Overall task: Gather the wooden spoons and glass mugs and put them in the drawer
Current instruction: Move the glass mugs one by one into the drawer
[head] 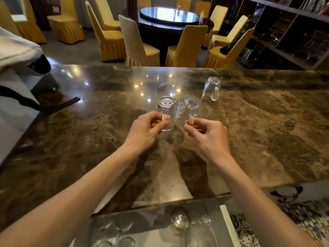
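Note:
Three clear glass mugs stand upside down on the brown marble counter (249,132). My left hand (145,131) pinches the handle of the left mug (165,107). My right hand (210,134) pinches the handle of the middle mug (189,106), which tilts to the left and touches the left one. The third mug (211,89) stands apart, farther back to the right, with its handle toward me. Below the counter's near edge the open drawer (160,227) holds several glass pieces. No wooden spoons are in view.
A grey-white bag (16,72) with a black strap (44,106) lies on the counter's left end. Beyond the counter stand yellow-covered chairs (140,45) around a dark round table (169,16). Dark shelves (288,32) run along the right. A patterned floor (302,216) shows at lower right.

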Tool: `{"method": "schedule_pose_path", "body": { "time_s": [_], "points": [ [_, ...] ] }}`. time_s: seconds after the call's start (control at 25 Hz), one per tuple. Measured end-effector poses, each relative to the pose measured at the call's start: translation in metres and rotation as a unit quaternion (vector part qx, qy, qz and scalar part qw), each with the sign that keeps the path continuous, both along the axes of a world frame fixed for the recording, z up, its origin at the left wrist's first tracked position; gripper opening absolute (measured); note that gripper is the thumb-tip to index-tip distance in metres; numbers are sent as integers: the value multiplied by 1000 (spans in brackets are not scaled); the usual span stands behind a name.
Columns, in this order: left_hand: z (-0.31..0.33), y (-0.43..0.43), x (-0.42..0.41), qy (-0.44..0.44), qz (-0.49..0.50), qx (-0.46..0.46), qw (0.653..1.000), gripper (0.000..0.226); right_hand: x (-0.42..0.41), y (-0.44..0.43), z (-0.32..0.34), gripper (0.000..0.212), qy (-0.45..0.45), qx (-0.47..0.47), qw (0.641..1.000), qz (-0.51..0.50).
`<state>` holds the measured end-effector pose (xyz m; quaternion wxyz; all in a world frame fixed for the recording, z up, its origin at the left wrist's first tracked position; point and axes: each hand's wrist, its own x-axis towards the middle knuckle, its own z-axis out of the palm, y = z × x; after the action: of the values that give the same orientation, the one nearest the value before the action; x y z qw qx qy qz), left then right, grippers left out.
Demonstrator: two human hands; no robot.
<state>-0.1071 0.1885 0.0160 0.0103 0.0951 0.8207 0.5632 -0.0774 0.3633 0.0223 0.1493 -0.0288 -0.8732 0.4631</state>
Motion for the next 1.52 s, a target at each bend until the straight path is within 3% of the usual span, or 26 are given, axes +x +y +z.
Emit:
{"method": "schedule_pose_path", "body": {
  "time_s": [0.24,0.68,0.84,1.2,1.36,1.52],
  "points": [
    [11,-46,89,-11,-11,-8,1000,16,90,-32,-1,20,-3,-31,999,42],
    [-11,-93,207,-25,-56,-16,998,19,218,-49,-27,9,-59,-85,987,126],
    [-37,-109,241,-60,-87,-35,994,14,254,-43,-56,15,-109,-45,982,150],
    [-114,-101,220,-105,-131,-174,970,21,259,-37,-109,8,-256,76,951,157],
    [-134,-92,197,-113,-148,-184,965,21,255,-36,-117,4,-318,71,936,133],
    [-151,-90,172,-105,-155,-230,955,22,244,-41,-124,14,-344,110,924,126]
  ]
}}
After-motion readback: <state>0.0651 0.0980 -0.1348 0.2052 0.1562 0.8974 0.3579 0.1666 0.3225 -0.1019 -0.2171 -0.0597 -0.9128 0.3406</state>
